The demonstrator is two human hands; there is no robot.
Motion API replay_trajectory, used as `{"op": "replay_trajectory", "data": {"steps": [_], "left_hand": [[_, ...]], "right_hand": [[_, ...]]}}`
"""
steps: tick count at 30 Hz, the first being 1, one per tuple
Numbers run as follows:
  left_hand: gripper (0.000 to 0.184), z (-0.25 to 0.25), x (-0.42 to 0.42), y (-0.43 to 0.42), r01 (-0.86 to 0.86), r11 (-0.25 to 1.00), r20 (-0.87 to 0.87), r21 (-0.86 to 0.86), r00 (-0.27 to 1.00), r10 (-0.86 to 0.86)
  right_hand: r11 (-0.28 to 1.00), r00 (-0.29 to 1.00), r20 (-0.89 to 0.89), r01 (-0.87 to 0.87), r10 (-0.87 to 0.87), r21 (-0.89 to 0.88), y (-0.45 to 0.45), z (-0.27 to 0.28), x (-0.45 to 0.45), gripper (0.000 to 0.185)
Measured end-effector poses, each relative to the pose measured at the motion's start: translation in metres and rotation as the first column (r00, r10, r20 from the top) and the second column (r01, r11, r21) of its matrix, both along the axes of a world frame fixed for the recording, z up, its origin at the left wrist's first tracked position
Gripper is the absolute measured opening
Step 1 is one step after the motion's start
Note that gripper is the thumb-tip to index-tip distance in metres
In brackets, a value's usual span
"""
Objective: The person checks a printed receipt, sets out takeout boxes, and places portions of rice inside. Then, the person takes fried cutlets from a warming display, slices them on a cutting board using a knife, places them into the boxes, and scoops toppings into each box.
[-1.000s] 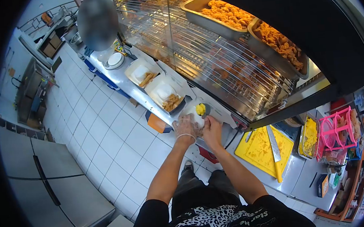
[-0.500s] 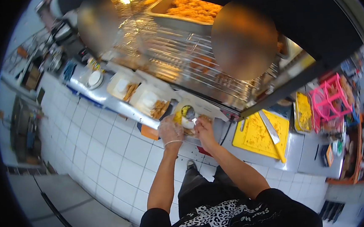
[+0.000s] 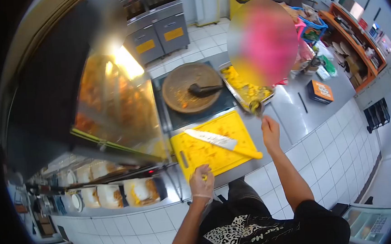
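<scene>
My right hand (image 3: 271, 132) grips the handle of a metal spoon (image 3: 256, 107). The spoon's bowl, with yellow-green bits in it, is at the near corner of a metal tray (image 3: 237, 95) of chopped yellow food. My left hand (image 3: 202, 182), in a clear plastic glove, is over the near left edge of the yellow cutting board (image 3: 210, 143). Its fingers are loosely bent, with a yellow gap showing between them and no held thing visible. On the board, among scattered crumbs, lies a broad knife (image 3: 212, 139) with a yellow handle.
A stone mortar (image 3: 180, 93) with a dark pestle (image 3: 204, 90) stands behind the board. Filled food boxes (image 3: 139, 191) line the counter at left, below a lit glass display case (image 3: 117, 105). An orange-and-black box (image 3: 320, 91) and a black stick (image 3: 303, 102) lie at right.
My view has turned right. Both hands have left the food boxes; the right has carried the spoon to the yellow food tray, while the left is now by the cutting board.
</scene>
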State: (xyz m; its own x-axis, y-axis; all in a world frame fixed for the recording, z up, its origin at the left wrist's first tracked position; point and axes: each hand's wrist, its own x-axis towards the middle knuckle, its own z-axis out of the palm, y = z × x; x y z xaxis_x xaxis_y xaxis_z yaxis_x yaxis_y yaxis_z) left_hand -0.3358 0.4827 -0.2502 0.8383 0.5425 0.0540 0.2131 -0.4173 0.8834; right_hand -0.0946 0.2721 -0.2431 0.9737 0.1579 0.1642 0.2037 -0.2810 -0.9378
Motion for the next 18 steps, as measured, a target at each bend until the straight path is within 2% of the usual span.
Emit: {"op": "replay_trajectory", "data": {"steps": [1,2,4,5,8,10,11,13,14,17,18], "left_hand": [[0.029,0.0,0.033,-0.011,0.071,0.996,-0.019,0.051,0.997,-0.07],[0.031,0.0,0.065,-0.022,0.081,0.997,-0.017,0.013,0.997,-0.081],[0.036,-0.001,0.13,-0.044,0.093,0.994,-0.009,-0.064,0.996,-0.094],[0.037,-0.005,0.159,-0.053,0.068,0.995,-0.066,-0.069,0.995,-0.073],[0.041,-0.017,0.242,-0.074,-0.053,0.995,-0.196,-0.079,0.98,0.037],[0.044,-0.025,0.286,-0.086,-0.175,0.981,-0.241,-0.09,0.959,0.149],[0.046,-0.031,0.304,-0.091,-0.203,0.966,-0.258,-0.158,0.953,0.158],[0.048,-0.048,0.327,-0.1,-0.26,0.921,-0.296,-0.292,0.94,0.172],[0.043,-0.057,0.333,-0.103,-0.26,0.946,-0.244,-0.191,0.947,0.211],[0.036,-0.063,0.338,-0.104,-0.28,0.945,-0.233,-0.169,0.943,0.238],[0.032,-0.065,0.338,-0.106,-0.285,0.934,-0.206,-0.214,0.948,0.242]], "right_hand": [[0.964,0.969,0.241,0.118,-0.059,-0.24,-0.005,0.0,0.035,0.015],[0.859,0.883,0.467,0.271,-0.042,-0.434,-0.008,-0.002,0.065,0.014],[0.699,0.902,0.367,0.112,0.226,-0.706,-0.025,-0.019,0.116,0.015],[0.584,0.892,0.291,0.038,0.345,-0.811,-0.029,-0.019,0.139,0.016],[0.52,0.907,0.256,0.048,0.335,-0.853,-0.041,-0.011,0.202,0.022],[0.48,0.872,0.276,0.054,0.405,-0.876,-0.033,-0.028,0.232,0.02],[0.458,0.852,0.283,0.058,0.441,-0.887,-0.028,-0.036,0.24,0.02],[0.352,0.836,0.165,-0.036,0.523,-0.935,-0.022,-0.055,0.235,0.017],[0.299,0.822,0.111,-0.075,0.558,-0.951,-0.019,-0.054,0.23,0.016],[0.309,0.769,0.063,-0.18,0.637,-0.934,-0.027,-0.011,0.222,0.014],[0.349,0.789,0.11,-0.139,0.605,-0.927,-0.021,-0.013,0.234,0.014]]}}
